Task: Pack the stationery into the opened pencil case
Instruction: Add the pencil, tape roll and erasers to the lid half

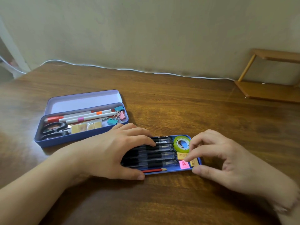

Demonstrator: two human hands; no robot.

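A shallow blue tray (172, 172) lies in front of me with several black pens (162, 155), a red pencil (154, 170), a green tape roll (181, 144), a pink eraser marked A (184, 164) and a yellow eraser (181, 155). My left hand (113, 153) lies over the pens, with its thumb against the tray's front edge. My right hand (227, 159) pinches a second yellow eraser (194, 163) at the tray's right end between index finger and thumb. The open blue pencil case (73, 138) stands behind to the left, lid (84, 101) up.
The case holds black scissors (53, 129), white markers (84, 115), binder clips (116, 117) and small yellow pads. A white cable (129, 69) runs along the wall. A wooden stand (267, 90) sits at the back right of the brown table.
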